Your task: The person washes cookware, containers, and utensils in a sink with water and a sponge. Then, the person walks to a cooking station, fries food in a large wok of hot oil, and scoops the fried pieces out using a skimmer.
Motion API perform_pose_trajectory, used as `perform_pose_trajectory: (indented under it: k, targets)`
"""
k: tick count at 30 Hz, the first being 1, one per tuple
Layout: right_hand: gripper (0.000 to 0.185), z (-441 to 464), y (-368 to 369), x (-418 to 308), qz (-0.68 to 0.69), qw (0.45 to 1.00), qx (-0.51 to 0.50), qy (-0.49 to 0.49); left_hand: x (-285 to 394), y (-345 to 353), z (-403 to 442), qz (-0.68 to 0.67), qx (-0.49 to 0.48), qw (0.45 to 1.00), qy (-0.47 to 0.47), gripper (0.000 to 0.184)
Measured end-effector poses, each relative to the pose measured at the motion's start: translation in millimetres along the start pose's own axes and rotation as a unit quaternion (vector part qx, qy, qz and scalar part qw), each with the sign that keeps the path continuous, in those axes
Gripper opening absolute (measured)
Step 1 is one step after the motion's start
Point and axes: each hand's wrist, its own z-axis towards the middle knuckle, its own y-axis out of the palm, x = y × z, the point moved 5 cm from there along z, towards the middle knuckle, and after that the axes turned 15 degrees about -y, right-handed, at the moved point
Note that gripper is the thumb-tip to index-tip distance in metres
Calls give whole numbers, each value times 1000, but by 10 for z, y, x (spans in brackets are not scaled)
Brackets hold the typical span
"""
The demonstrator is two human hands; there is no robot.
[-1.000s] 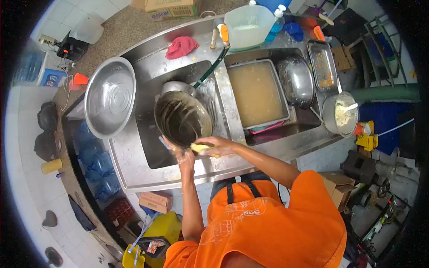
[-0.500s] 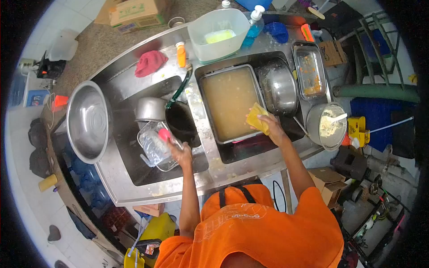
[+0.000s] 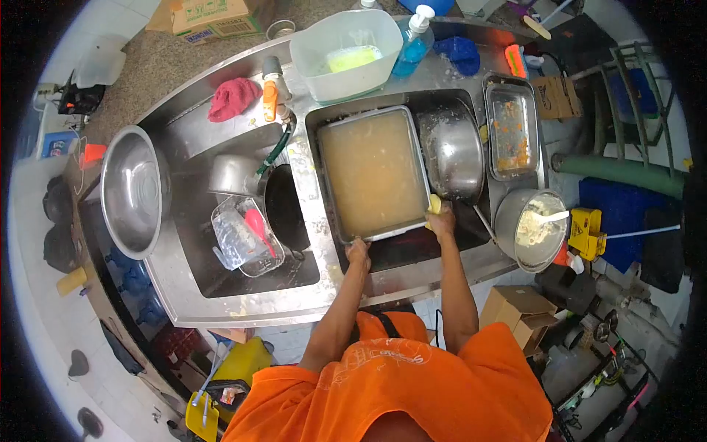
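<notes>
- Your steel sink (image 3: 301,199) holds the tray (image 3: 374,173) of cloudy liquid in its right basin, beside a pot (image 3: 454,156).
- Your left hand (image 3: 358,255) curls at the tray's near-left corner; its grip cannot be told.
- Your right hand (image 3: 442,222), fingers closed, holds the yellow cloth (image 3: 434,209) at the right edge.

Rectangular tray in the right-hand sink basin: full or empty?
Full or nearly so: cloudy brown liquid spreads across the rectangular tray, almost reaching its rim.
</notes>
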Motion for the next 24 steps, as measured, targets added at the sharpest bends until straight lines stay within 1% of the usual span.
perform_pose_trajectory:
  k: [1, 2, 3, 5, 6, 7, 10, 13, 14, 15, 17, 19, 20, 21, 24]
  targets:
    - [34, -3, -43, -96, -15, 999, -1, -45, -26, 12, -3, -32, 64, 997, -38, 30]
    - [34, -58, -93, -171, -30, 996, -4, -86, 32, 7, -87, 55, 36, 998, 17, 27]
    - [35, -86, -163, -272, -24, 996, -4, -86, 20, -66, -36, 141, 7, 987, 73, 24]
    - [37, -181, -290, -536, -11, 996, -6, -85, 130, -97, -160, 146, -29, 988, 46, 24]
    - [35, -204, -319, -652, -22, 995, -10, -100, 352, 50, -456, 64, -39, 997, -35, 28]
    - [34, -231, -358, -742, -34, 993, -12, -113, 504, 202, -733, -18, -51, 992, -117, 33]
    - [32, -351, -470, -972, -49, 989, -14, -140, 636, 287, -997, -23, -8, 989, -144, 32]
    - [33, -429, -484, -1117, -68, 982, 5, -177, 656, 322, -1058, -47, -67, 988, -127, 28]
    - [33, -460, -494, -1142, -76, 979, 15, -190, 651, 325, -1066, 7, -84, 992, -92, 27]
    - [33, -468, -492, -1194, -68, 981, 12, -184, 662, 341, -1083, 62, -101, 991, -56, 27]
    - [34, -485, -489, -1292, -51, 985, 5, -164, 603, 287, -1122, 33, -95, 993, -63, 27]
    - [32, -516, -512, -1529, -67, 974, 20, -214, 845, 506, -1578, -140, -55, 979, -141, 28]
    - [31, -518, -520, -1695, -74, 967, 29, -244, 733, 410, -1441, -16, -47, 994, -95, 29]
    - [30, -553, -501, -1941, -74, 960, 26, -268, 511, 246, -1133, 105, -38, 993, -45, 29]
    - [30, -576, -446, -2322, -128, 951, 14, -279, 670, 241, -1421, 220, -39, 974, -35, 29]
